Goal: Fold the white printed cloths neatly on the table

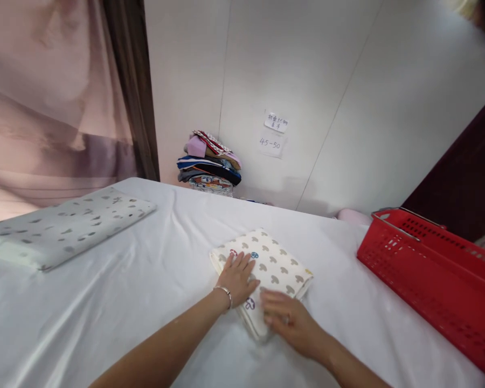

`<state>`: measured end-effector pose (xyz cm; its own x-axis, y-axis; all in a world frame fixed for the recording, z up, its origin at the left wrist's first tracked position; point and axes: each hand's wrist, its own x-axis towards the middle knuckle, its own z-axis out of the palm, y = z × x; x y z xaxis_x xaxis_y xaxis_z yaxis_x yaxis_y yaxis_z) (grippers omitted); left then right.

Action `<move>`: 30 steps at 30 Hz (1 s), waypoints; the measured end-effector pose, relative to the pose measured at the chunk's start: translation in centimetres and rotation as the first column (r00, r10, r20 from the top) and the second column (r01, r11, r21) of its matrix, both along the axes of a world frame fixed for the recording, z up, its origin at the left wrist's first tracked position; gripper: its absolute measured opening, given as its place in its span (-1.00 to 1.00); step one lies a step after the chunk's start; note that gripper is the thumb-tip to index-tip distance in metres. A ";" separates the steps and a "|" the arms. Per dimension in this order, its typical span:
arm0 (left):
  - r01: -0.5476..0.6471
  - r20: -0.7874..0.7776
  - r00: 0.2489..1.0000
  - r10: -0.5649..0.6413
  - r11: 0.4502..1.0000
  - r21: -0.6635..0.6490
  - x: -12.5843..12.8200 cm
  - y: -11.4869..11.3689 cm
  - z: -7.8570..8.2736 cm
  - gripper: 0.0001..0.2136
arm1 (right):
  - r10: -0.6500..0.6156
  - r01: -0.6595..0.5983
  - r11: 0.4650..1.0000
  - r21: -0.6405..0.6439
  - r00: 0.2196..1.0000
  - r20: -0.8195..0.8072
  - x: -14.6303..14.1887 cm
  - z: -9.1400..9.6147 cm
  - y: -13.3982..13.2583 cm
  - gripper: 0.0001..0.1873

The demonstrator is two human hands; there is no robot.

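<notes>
A folded white cloth (272, 264) with grey, blue, red and purple mushroom prints lies on the white-covered table in front of me. My left hand (237, 280), with a bracelet at the wrist, rests flat on its left part, fingers spread. Over the cloth's near right part is my right hand (289, 320), its fingers curled and slightly blurred by motion. Whether those fingers touch or pinch the fabric does not show clearly. The cloth's near edge shows several stacked layers.
A folded spotted white cloth (81, 226) lies at the table's left. On the right stands a red perforated basket (436, 280) with a metal handle. Behind the table's far edge rises a stack of folded clothes (210, 161), near paper notes (271, 143) on the wall.
</notes>
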<state>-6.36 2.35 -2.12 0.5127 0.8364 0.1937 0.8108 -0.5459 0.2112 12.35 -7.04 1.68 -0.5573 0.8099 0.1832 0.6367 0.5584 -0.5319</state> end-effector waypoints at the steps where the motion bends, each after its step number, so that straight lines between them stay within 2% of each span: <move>1: -0.005 0.002 1.000 0.005 1.000 0.005 0.0 -0.1 -0.3 -0.46 | -0.045 0.045 0.999 -0.003 0.998 -0.034 0.0 0.6 1.2 -0.66; 4: -0.006 -0.007 1.000 0.006 1.000 -0.002 -0.2 -0.1 -0.3 -0.46 | -0.197 0.196 0.980 -0.018 0.977 -0.083 -0.6 1.4 6.1 -0.56; 6: -0.001 -0.016 1.000 0.000 1.000 -0.006 -0.3 -0.1 0.0 -0.46 | -0.266 0.265 0.964 -0.021 0.963 -0.051 -1.4 1.3 10.0 -0.49; 10: 0.000 -0.041 0.999 0.000 1.000 -0.001 -0.4 -0.1 0.1 -0.46 | -0.320 0.316 0.947 0.049 0.940 0.122 -2.6 0.3 16.5 -0.39; 13: 0.005 -0.043 0.999 -0.005 1.000 0.001 -0.5 0.0 -0.3 -0.46 | -0.379 0.394 0.919 0.000 0.885 0.270 -2.4 -1.4 18.9 -0.33; 16: 0.010 -0.026 1.000 -0.010 1.000 -0.001 -0.5 0.1 -0.6 -0.45 | -0.388 0.418 0.908 -0.041 0.872 0.299 -1.8 -3.0 19.6 -0.29; 19: 0.006 -0.017 1.000 -0.006 1.000 -0.012 -0.4 0.2 -0.6 -0.45 | -0.381 0.415 0.908 -0.057 0.874 0.302 -1.6 -3.6 19.8 -0.27; 25: 0.005 -0.011 1.000 -0.005 1.000 -0.021 -0.5 0.1 -0.4 -0.46 | -0.360 0.405 0.907 -0.114 0.888 0.287 -0.7 -2.2 19.3 -0.29; 30: 0.006 0.007 1.000 -0.006 1.000 0.009 -0.5 0.0 -0.6 -0.48 | -0.450 0.492 0.861 -0.130 0.855 0.258 3.5 -1.9 16.1 -0.37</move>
<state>-6.89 2.39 -2.74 0.5161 0.8317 0.2048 0.8063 -0.5524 0.2116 15.87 9.06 -0.20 -0.1084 0.9914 -0.0733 0.9061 0.0682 -0.4176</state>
